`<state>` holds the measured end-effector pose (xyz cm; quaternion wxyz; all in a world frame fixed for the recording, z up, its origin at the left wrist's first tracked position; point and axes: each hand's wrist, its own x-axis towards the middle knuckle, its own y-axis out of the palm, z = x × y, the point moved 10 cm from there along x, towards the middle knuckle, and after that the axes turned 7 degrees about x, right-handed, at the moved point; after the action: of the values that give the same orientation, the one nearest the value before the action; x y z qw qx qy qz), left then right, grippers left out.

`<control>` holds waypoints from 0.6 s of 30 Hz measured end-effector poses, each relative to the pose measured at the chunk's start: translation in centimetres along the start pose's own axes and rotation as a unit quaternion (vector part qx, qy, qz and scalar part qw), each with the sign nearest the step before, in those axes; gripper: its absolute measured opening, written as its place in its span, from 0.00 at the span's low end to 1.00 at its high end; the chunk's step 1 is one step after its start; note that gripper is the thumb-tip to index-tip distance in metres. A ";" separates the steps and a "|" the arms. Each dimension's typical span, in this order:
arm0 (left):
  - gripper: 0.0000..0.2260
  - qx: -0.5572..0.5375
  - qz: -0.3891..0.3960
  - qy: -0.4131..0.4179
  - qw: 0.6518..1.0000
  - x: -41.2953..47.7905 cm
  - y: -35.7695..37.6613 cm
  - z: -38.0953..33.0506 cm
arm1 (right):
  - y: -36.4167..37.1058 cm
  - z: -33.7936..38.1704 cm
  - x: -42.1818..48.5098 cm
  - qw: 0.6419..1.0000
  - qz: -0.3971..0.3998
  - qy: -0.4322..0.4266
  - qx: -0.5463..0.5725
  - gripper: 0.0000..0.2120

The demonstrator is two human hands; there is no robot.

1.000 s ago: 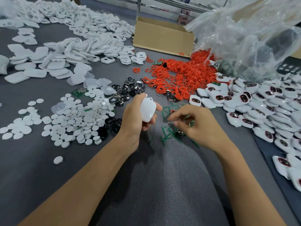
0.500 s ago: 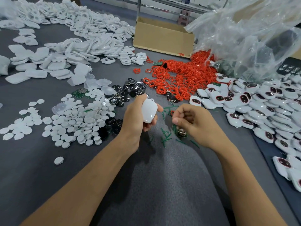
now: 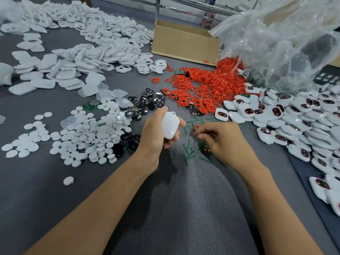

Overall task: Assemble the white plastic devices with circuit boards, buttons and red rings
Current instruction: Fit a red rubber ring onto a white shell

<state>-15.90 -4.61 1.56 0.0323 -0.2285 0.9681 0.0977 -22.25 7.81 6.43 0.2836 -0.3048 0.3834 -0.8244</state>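
Note:
My left hand (image 3: 154, 134) grips a white plastic device (image 3: 170, 125) upright, its smooth back facing me, just above the grey mat. Right beside it, my right hand (image 3: 222, 139) has its fingers curled, and the thumb and forefinger pinch a small red ring (image 3: 196, 126) close to the device. A dark round circuit board (image 3: 206, 150) lies on the mat under my right palm. Thin green slivers (image 3: 187, 150) are scattered between my hands.
A heap of red rings (image 3: 202, 87) lies ahead, with dark round boards (image 3: 149, 102) to its left and white round buttons (image 3: 82, 133) at left. White shells (image 3: 88, 45) cover the far left. Assembled devices (image 3: 298, 116) pile up at right. A cardboard box (image 3: 185, 43) and a plastic bag (image 3: 287, 43) stand behind.
My right hand rose from the green slivers on the mat and drew its pinched fingers toward the device. My left hand kept the device nearly still.

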 end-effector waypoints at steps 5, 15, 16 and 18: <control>0.26 0.002 -0.001 0.002 1.000 -0.1 0.0 -0.1 | 0.5 -0.1 0.1 1.000 0.026 -0.005 -0.009 0.05; 0.27 0.019 0.018 0.019 0.999 -0.5 0.9 -0.4 | -3.3 3.7 -0.9 0.970 -0.160 -0.089 0.158 0.08; 0.26 0.018 0.018 0.021 0.999 -0.5 1.1 -0.4 | -3.3 3.9 -0.9 0.966 -0.170 -0.085 0.173 0.09; 0.25 0.025 0.023 0.028 0.999 -0.6 1.5 -0.4 | -3.2 3.8 -1.0 0.963 -0.177 -0.067 0.189 0.11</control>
<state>-16.05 -3.17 2.27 0.0087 -0.2077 0.9758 0.0676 -19.62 8.47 10.70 0.2108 -0.3636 0.1404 -0.8965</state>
